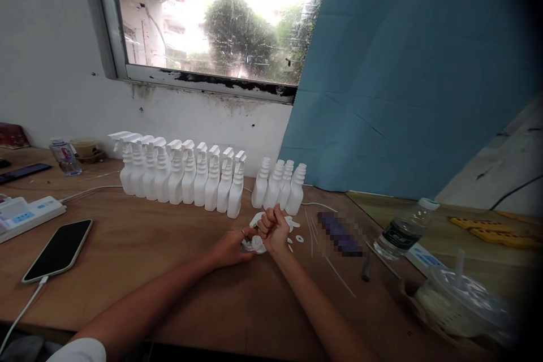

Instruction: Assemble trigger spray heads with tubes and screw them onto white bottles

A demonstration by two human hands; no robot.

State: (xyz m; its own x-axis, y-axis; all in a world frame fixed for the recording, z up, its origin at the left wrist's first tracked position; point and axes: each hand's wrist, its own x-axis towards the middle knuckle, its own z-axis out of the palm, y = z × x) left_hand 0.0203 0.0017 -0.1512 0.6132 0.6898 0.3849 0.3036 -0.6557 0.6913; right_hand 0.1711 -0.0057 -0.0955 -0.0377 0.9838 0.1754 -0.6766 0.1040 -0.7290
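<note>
I see left hand (233, 246) grip narrow around white plastic part (256, 245), lower centre of frame — right hand (274, 231) balled just beside it, can't tell what's inside.

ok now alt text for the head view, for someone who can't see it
A person's left hand holds a white plastic piece at a brown table, the right hand curled beside it. Behind stand white spray bottles in a row and four bottles without triggers, a window and blue sheet beyond.
</note>
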